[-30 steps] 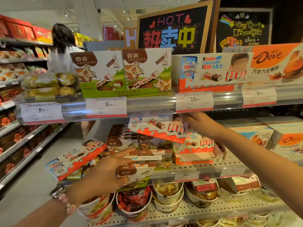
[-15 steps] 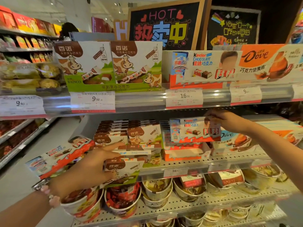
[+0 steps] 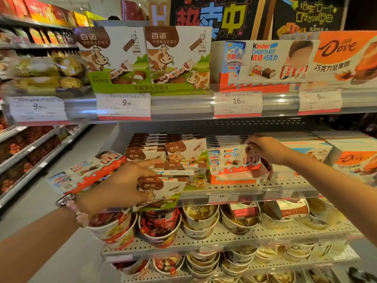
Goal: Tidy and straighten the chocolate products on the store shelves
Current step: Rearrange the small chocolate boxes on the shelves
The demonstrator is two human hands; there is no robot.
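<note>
left wrist: pink bead bracelet (image 3: 80,213), silver watch (image 3: 64,199) | arms: bare, no sleeves in view

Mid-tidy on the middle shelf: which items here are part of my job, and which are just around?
In the job:
Kinder box, pinched by the right hand
cow-print chocolate box, held by the left hand
long Kinder pack sticking out leftwards

Just around:
price tags
chalkboard sign
candy tubs

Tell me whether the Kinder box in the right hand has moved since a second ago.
Yes. The Kinder box went from tilted, left of the 16.90 price tag, to upright beneath it in its orange tray.
</note>
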